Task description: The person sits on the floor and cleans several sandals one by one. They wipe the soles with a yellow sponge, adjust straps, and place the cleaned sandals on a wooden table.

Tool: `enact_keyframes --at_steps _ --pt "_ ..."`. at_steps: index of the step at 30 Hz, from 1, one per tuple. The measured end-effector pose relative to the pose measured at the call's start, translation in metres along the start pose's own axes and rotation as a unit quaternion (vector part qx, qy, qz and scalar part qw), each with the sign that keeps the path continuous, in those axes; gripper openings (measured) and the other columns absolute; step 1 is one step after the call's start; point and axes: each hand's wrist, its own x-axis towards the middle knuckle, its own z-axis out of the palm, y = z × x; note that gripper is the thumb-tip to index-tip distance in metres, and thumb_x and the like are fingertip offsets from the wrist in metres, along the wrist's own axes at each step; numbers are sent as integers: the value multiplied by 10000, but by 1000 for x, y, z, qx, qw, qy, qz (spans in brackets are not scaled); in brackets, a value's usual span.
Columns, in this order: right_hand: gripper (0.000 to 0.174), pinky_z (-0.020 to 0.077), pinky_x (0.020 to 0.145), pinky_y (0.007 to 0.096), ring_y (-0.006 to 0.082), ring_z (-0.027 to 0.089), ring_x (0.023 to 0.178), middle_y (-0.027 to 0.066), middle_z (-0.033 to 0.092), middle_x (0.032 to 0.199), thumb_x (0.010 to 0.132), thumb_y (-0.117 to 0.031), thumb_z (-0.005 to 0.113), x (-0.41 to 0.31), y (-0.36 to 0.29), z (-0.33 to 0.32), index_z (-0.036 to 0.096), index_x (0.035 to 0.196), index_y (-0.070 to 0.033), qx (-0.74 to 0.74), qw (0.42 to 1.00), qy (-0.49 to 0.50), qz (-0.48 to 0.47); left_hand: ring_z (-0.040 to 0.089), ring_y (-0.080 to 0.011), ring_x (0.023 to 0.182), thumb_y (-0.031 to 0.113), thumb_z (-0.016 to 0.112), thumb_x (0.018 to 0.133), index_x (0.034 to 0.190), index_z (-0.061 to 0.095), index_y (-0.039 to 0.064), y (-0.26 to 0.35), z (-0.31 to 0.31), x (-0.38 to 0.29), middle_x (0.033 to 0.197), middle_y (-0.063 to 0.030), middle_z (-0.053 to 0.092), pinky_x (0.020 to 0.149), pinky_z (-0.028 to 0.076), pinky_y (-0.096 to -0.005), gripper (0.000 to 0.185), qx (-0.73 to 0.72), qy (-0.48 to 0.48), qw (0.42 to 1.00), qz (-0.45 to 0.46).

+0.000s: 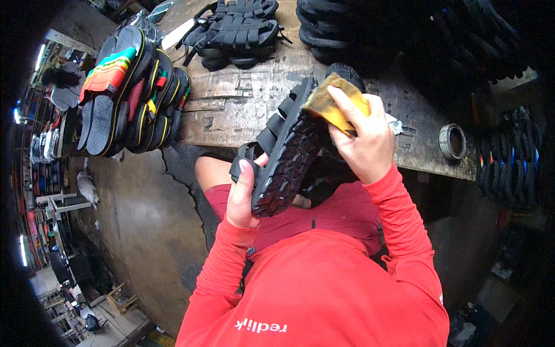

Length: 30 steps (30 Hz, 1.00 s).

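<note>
My left hand (pixel 243 191) grips the heel end of a black strapped sandal (pixel 284 156), which is tilted on edge above my lap with its lugged rubber sole turned toward the right. Dark straps stand out on the side away from the sole. Between the thumb and fingers of my right hand (pixel 364 134) is a folded yellow cloth or sponge-like pad (pixel 340 102), stained brown on top. The pad lies against the upper end of the sole. Part of another dark sandal shows behind the pad.
A worn wooden workbench (pixel 234 126) spans the front. On it stand striped-strap sandals (pixel 112 108) at left, black sandals (pixel 243 34) at the back, a dark stack (pixel 323 30) and a roll of tape (pixel 452 142) at right. More sandals (pixel 507 160) are far right. A cat (pixel 87 187) is on the floor, left.
</note>
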Motion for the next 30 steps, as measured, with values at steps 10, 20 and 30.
enact_keyframes --at_steps 10,20,30 --pt "654 509 840 366 265 617 916 97 627 1008 766 -214 827 -87 50 -28 627 1389 -199 292 930 -220 40 621 -320 1088 338 748 911 1205 650 21 29 -4 29 1191 -157 675 975 481 -434 444 587 101 736 322" --pt "534 520 906 376 287 650 994 142 656 1079 840 -220 804 -169 216 -182 659 1354 -209 -276 900 182 283 387 -485 1385 398 905 704 1479 432 24 -76 47 46 1540 -314 320 1143 334 -533 982 664 7 609 434" --pt "509 564 812 441 353 657 976 144 578 1138 826 -214 778 -165 275 -167 666 1307 -336 -368 852 59 368 394 -505 1354 88 825 653 1544 387 175 -77 67 105 1574 -282 268 1121 360 -526 996 747 -20 549 374"
